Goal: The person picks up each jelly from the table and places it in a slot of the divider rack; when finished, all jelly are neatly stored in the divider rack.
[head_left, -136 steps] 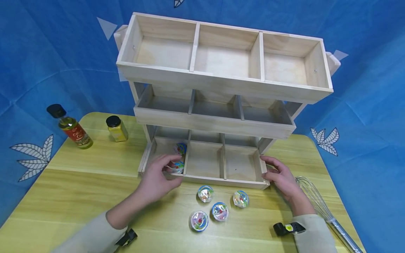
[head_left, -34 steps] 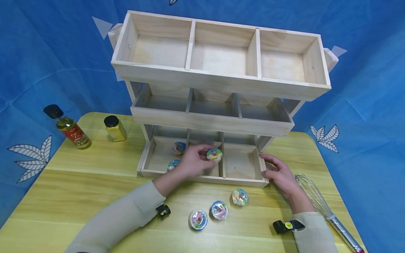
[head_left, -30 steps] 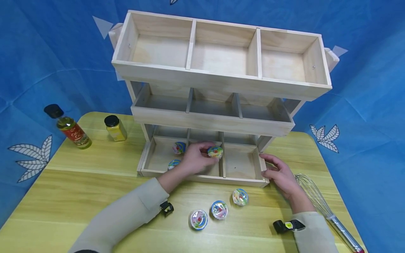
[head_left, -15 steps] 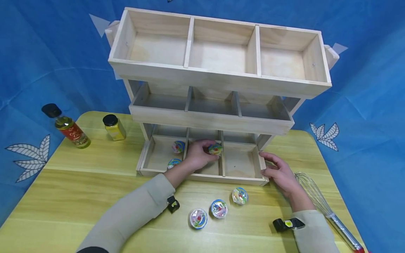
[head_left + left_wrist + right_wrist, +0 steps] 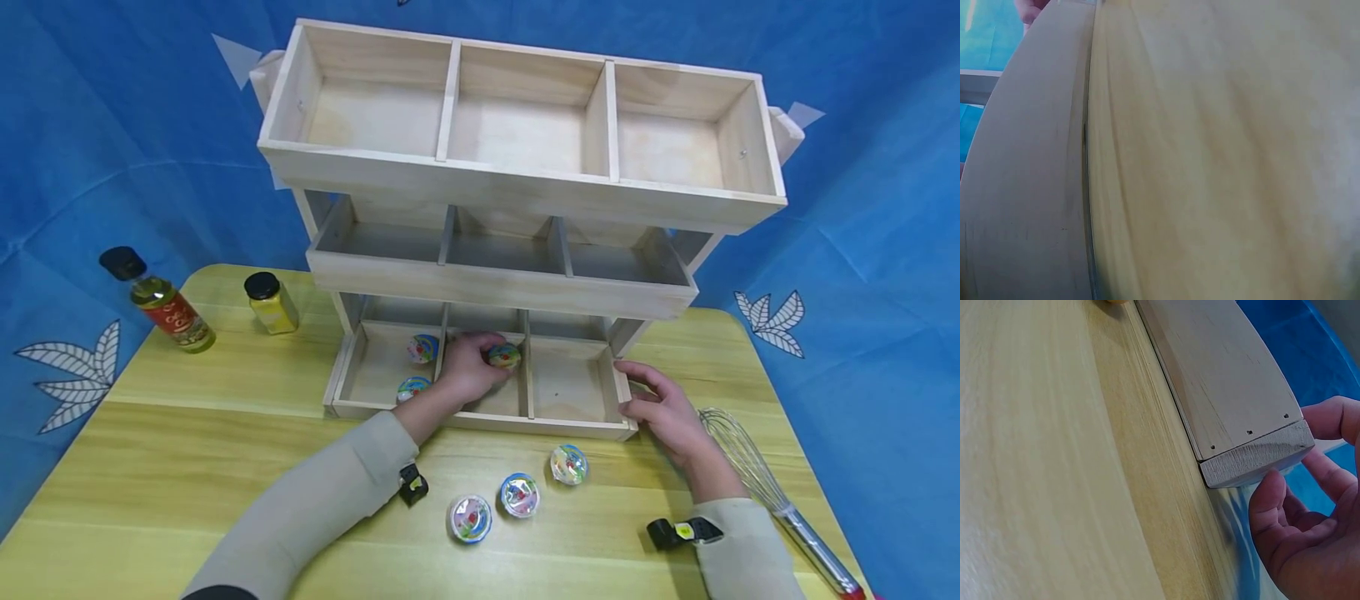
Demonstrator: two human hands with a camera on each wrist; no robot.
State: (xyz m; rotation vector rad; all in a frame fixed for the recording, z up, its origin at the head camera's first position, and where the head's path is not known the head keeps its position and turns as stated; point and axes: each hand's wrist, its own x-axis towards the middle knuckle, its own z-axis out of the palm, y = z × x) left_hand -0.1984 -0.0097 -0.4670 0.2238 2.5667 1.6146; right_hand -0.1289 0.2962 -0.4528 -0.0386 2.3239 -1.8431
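My left hand (image 5: pixel 467 367) reaches into the middle compartment of the bottom tier of a three-tier wooden rack (image 5: pixel 517 292), fingers and thumb around a small jelly cup (image 5: pixel 504 357) with a printed film lid. Two more jelly cups lie in the left compartment: one towards the back (image 5: pixel 423 348), another near the front (image 5: pixel 412 388) and partly hidden by the wrist. My right hand (image 5: pixel 1316 531) grips the right end of the bottom tier, its fingers curled around the corner. The left wrist view shows the rack's front board and tabletop, not the held cup.
Before the rack, three jelly cups lie on the wooden table (image 5: pixel 225 467): left (image 5: pixel 471 518), middle (image 5: pixel 520 495) and right (image 5: pixel 569 464). A whisk (image 5: pixel 780 500) lies beyond my right forearm. At the left stand an oil bottle (image 5: pixel 172 312) and a yellow jar (image 5: pixel 273 307).
My left hand has moved from the left compartment to the middle one, carrying a jelly cup that earlier lay on the table. Lately that cup has shifted slightly left. My right hand stays put.
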